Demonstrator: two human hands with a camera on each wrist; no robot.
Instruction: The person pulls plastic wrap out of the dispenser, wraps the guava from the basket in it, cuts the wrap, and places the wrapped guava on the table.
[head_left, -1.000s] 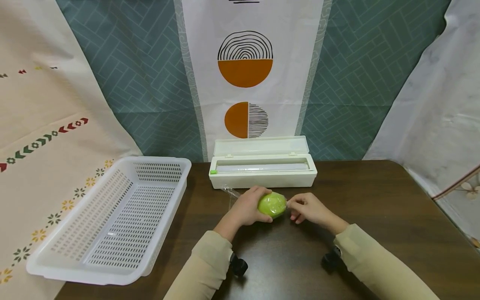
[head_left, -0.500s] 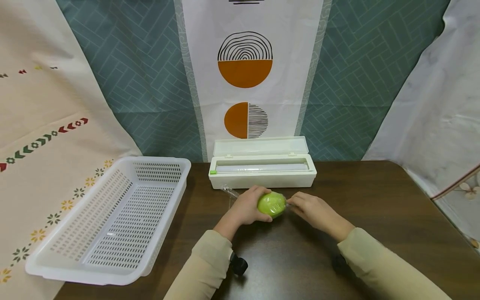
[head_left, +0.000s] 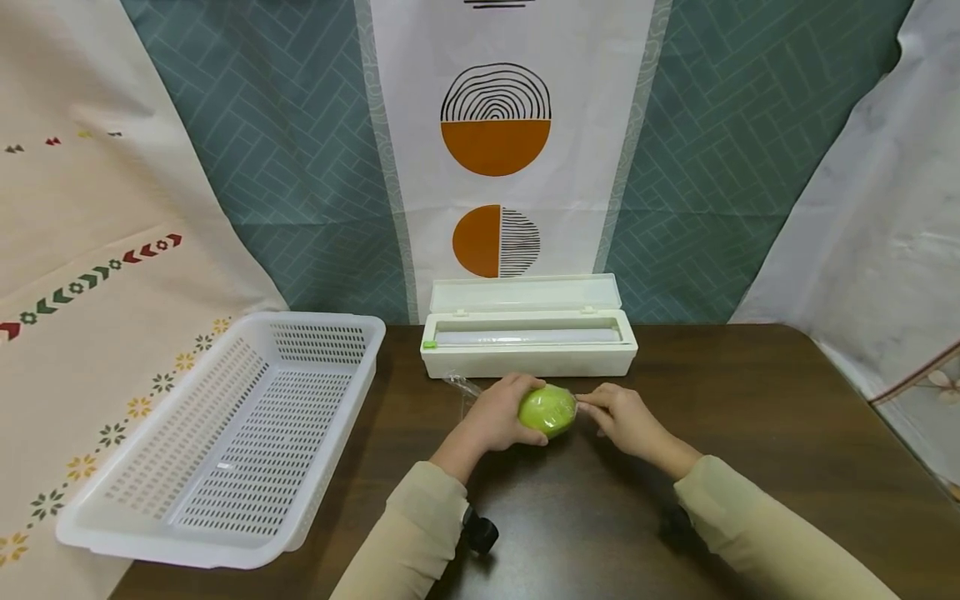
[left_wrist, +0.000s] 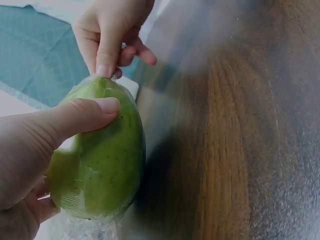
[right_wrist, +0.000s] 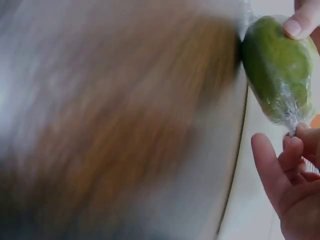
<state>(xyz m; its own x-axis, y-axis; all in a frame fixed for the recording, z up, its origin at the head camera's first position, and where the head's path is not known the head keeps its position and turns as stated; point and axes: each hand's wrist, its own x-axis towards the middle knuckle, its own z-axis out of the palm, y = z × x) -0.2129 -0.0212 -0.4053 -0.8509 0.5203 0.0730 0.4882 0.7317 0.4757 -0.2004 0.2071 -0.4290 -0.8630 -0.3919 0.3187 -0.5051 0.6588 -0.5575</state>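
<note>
An oval green fruit (head_left: 547, 410), wrapped in clear plastic film, is held just above or on the dark table. My left hand (head_left: 495, 417) grips it from the left, thumb lying across the skin in the left wrist view. At the fruit's right end my right hand (head_left: 630, 423) pinches the gathered tip of the film (right_wrist: 291, 119) between thumb and forefinger; its other fingers are partly extended in the right wrist view. More loose film (head_left: 462, 387) sticks out behind the left hand, and crumpled film (left_wrist: 87, 228) shows below the fruit in the left wrist view.
A white plastic-wrap box (head_left: 528, 362) with its lid raised stands behind the hands, a film roll (head_left: 525, 337) inside. On the left sits a white slotted basket (head_left: 322, 318). Cloth hangings surround the brown table (head_left: 735, 400).
The right hand has turned and shifted slightly at the fruit's end, its fingers staying at the film tip. The left hand and the fruit have kept their place.
</note>
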